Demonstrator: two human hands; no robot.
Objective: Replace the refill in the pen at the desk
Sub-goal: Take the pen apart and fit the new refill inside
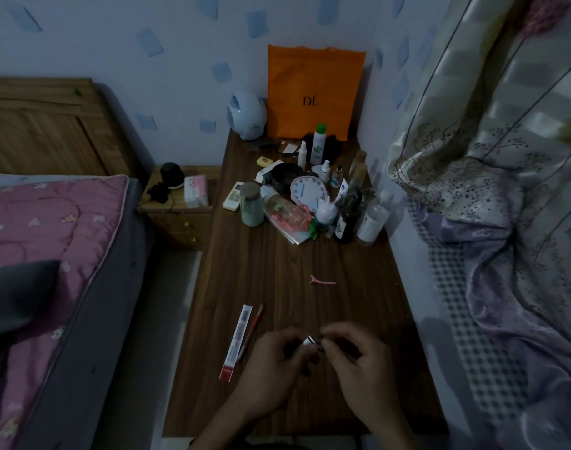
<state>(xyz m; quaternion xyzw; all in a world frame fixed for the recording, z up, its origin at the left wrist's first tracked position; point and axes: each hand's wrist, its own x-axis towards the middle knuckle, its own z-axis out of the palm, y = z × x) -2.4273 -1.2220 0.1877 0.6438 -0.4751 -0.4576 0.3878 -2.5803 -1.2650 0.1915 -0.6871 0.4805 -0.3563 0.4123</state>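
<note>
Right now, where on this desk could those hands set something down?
Bare wood spans the desk between the pink hair clip and the bottles. More lies right of the right hand. Crowded: the far end before the orange bag, and beside the left hand, with the refill packet and red pen.

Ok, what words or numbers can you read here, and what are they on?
"DL": on the orange bag leaning against the wall.
Refill packet: print too blurred to read.
Clock: numbers too small to read.
Bottles: labels unreadable.
</note>
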